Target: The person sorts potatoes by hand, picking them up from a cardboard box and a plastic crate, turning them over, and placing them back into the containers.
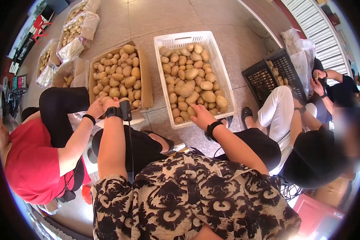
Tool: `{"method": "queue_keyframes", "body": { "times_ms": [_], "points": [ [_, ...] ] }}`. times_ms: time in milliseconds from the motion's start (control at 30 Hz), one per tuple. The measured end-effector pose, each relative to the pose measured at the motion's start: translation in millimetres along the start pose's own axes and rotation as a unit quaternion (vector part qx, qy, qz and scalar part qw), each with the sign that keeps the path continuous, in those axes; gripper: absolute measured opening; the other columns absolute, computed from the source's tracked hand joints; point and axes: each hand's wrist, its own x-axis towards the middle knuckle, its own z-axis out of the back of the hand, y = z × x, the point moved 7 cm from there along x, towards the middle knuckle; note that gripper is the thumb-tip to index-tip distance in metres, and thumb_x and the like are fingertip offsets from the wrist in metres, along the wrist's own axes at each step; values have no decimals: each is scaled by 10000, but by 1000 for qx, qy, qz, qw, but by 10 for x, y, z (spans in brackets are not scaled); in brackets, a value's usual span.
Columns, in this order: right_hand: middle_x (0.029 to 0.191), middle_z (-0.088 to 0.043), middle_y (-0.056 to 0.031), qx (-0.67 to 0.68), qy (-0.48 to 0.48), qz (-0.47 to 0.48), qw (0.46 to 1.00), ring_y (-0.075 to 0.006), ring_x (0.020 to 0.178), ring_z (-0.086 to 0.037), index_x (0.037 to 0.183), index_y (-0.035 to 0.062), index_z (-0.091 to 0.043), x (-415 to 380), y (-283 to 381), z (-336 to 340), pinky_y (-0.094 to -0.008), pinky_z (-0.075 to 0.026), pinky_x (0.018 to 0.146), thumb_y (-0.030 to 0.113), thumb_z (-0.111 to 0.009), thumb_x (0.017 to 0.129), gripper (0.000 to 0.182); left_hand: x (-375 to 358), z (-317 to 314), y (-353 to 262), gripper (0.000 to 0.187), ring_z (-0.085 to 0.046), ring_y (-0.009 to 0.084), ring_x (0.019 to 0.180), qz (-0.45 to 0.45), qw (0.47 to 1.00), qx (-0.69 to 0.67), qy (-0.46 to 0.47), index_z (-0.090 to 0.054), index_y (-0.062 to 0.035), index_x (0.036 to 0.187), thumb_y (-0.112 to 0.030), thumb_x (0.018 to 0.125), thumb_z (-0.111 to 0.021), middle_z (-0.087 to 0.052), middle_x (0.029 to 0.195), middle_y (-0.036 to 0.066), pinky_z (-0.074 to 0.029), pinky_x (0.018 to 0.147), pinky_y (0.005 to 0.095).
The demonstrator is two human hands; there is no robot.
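My left hand (110,103) is at the near edge of a cardboard box (147,82) heaped with potatoes (118,76). Its fingers look curled, and what they hold is hidden behind the back of the hand. A co-worker's hand (95,109) with a black wristband is right beside it. Over the near end of a white plastic crate (159,66), my right hand (203,118) has its fingers closed around a potato (192,111). More potatoes (190,76) of mixed sizes fill this crate, a large one (187,89) near the middle.
A black crate (255,78) with some potatoes stands at right, where another person's hands (318,82) are raised. Plastic-lined boxes (72,34) of potatoes line the far left. One co-worker in red (36,156) sits close on my left, another in white trousers (278,108) on my right.
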Motion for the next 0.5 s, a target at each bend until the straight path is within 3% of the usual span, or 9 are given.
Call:
{"method": "queue_keyframes", "body": {
  "times_ms": [33, 67, 100, 133, 167, 267, 333, 400, 500],
  "points": [
    [1197, -426, -208, 6, 1, -4, 1000, -376, 1079, -453, 1257, 73, -378, -2, 5, 9, -404, -396, 913, 209, -577, 781, 533, -57, -58, 81, 217, -552, 223, 845, 110, 957, -267, -9, -494, -7, 1045, -103, 865, -418, -540, 957, 116, -493, 731, 344],
    [1185, -436, -207, 12, 2, -9, 1000, -375, 1078, -453, 1253, 74, -381, -12, 5, 12, -408, -397, 909, 200, -580, 774, 534, -117, -199, 134, 222, -551, 241, 845, 238, 793, -557, -69, -484, 1, 1054, -93, 871, -400, -534, 976, 133, -492, 743, 353],
    [1185, -436, -207, 13, 0, -11, 1000, -375, 1078, -453, 1253, 74, -381, -11, -1, 30, -408, -397, 909, 200, -580, 774, 534, -290, -256, -67, 227, -551, 259, 845, 283, 673, -674, -112, -473, 8, 1063, -84, 878, -382, -527, 995, 149, -492, 756, 363],
    [1167, -448, -205, -9, -25, -1, 1000, -373, 1070, -456, 1238, 70, -396, -13, 6, 83, -408, -398, 905, 186, -584, 765, 522, -509, -294, -350, 232, -551, 277, 845, 302, 602, -726, -140, -463, 15, 1073, -74, 884, -363, -520, 1014, 166, -491, 768, 372],
    [1150, -461, -204, -32, -49, 9, 998, -371, 1062, -460, 1224, 66, -412, -10, 9, 150, -408, -399, 901, 172, -587, 755, 512, 76, -507, -17, 161, -534, 324, 937, 156, 679, -704, 141, -494, 23, 957, -65, 823, -473, -550, 1002, 174, -475, 789, 449],
    [1125, -475, -205, -39, -121, 20, 992, -368, 1048, -462, 1195, 55, -441, 51, -2, 487, -400, -396, 904, 151, -591, 740, 489, -656, -655, -918, 141, -545, 302, 925, 247, 634, -722, 128, -494, 36, 942, -45, 828, -483, -553, 999, 160, -474, 819, 429],
    [1130, -478, -195, -69, -166, 23, 983, -364, 1036, -471, 1170, 61, -467, 28, 18, 712, -415, -392, 910, 160, -593, 745, 454, -820, -814, -1108, 136, -550, 299, 930, 235, 642, -711, 166, -506, 34, 937, -50, 831, -486, -561, 997, 159, -476, 825, 425],
    [1144, -477, -182, -173, -236, -58, 954, -363, 1047, -469, 1166, 80, -474, 0, -132, 901, -444, -385, 917, 171, -593, 753, 439, -974, -985, -1363, 133, -556, 296, 934, 219, 646, -701, 208, -519, 32, 932, -54, 835, -488, -568, 995, 158, -478, 831, 420],
    [1204, -439, -171, -163, -146, -167, 961, -377, 1108, -417, 1174, 88, -473, 47, -449, 847, -448, -382, 925, 170, -600, 751, 449, -1298, -1386, -1673, 156, -566, 296, 961, 200, 632, -673, 329, -542, 33, 937, -79, 853, -472, -590, 1005, 159, -478, 854, 407]
  ]
}}
